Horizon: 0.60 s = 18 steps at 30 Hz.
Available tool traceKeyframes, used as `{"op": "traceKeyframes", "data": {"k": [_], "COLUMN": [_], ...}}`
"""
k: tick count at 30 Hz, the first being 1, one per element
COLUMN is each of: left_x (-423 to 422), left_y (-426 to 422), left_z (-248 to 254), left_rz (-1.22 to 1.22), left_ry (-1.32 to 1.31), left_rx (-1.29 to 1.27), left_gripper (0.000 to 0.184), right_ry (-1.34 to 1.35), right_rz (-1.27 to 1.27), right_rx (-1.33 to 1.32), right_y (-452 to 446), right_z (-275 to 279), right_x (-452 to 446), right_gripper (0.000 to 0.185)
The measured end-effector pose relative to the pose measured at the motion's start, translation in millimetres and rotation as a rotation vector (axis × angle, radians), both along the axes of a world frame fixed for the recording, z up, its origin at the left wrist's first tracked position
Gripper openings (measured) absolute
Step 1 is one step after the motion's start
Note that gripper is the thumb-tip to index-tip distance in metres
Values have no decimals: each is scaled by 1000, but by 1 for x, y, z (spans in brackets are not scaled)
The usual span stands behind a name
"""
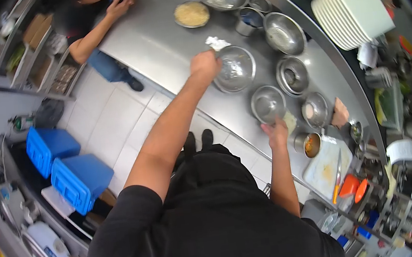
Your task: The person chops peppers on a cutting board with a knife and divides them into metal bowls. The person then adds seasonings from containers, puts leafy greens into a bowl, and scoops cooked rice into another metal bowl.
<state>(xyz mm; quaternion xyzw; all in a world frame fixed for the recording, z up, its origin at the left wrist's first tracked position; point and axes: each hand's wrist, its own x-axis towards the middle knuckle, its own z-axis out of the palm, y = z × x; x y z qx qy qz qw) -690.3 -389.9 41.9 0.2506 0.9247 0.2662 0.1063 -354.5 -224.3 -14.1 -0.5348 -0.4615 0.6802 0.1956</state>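
Observation:
My left hand (205, 66) is closed on the near rim of a steel mixing bowl (235, 69); its fingertips are partly hidden. My right hand (276, 132) grips the lower edge of a smaller steel bowl (267, 103), with the thumb along its side. Both bowls look nearly bare inside. Just beyond my left hand lies a crumpled white cloth or paper (216, 43). Something pale and flat (290, 122), whose kind I cannot make out, is beside my right hand. A steel pot with orange and green food (312, 145) stands close to that hand.
Several steel bowls (284, 34) line the back of the steel counter (153, 37). A bowl of pale shreds (192, 14) is farther left. At right, an orange-handled knife (336, 176) lies on a white cutting board (323, 165). Another person (96, 34) is at the counter's far left end.

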Motion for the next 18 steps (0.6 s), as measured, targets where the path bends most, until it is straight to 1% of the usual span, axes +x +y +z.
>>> {"op": "traceKeyframes", "data": {"k": [2,3,4,6,8,10,12,13,16,18], "left_x": [-3,-3,4,13,19,23,31,35,52,63], "left_y": [-6,-10,-13,-17,-20,-24,-50,-65,-155,-234], "left_z": [-23,-18,-13,-17,-22,-27,-16,-8,2,-17], "left_rz": [-29,13,59,127,191,247,281,285,322,387], "left_ry": [33,-60,-158,-241,-353,-354,-375,-390,-535,-636], "left_rx": [130,173,222,368,468,552,623,655,694,839], "left_gripper": [36,38,40,42,43,43,44,45,42,37], "right_ry": [120,106,84,50,36,11,-16,18,-101,-230], "right_rz": [-127,-128,-128,-2,188,413,657,759,1029,1179], "right_rx": [-41,-53,-64,79,99,171,281,295,330,528], "right_y": [-7,-11,-16,-32,-55,-82,-110,-123,-173,-201], "right_z": [-4,-4,-6,-20,-9,1,4,4,-13,-48], "right_x": [-12,-16,-12,6,17,13,8,0,-45,-81], "right_gripper": [50,54,57,53,44,35,25,16,19,25]}}
